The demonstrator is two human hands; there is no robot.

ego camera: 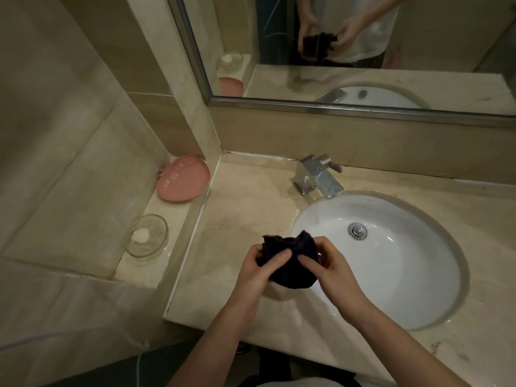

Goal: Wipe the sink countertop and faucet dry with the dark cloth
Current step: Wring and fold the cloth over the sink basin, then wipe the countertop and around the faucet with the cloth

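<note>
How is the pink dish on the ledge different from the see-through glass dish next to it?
The pink plastic dish is solid coloured, while the clear glass dish lets the ledge show through. The pink plastic dish looks larger and holds nothing that shows; the clear glass dish is smaller and has a white lump inside it. The pink plastic dish sits at the back by the wall, the clear glass dish nearer the person. Both are shallow and rest on the same low ledge left of the countertop.

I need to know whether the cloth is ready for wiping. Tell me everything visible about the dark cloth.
The dark cloth is navy to black, soft fabric, bunched into a crumpled wad. The left hand and right hand grip it from either side, held above the countertop's front part beside the basin's left rim. It appears not to touch the surface. The mirror reflects it too.
</note>
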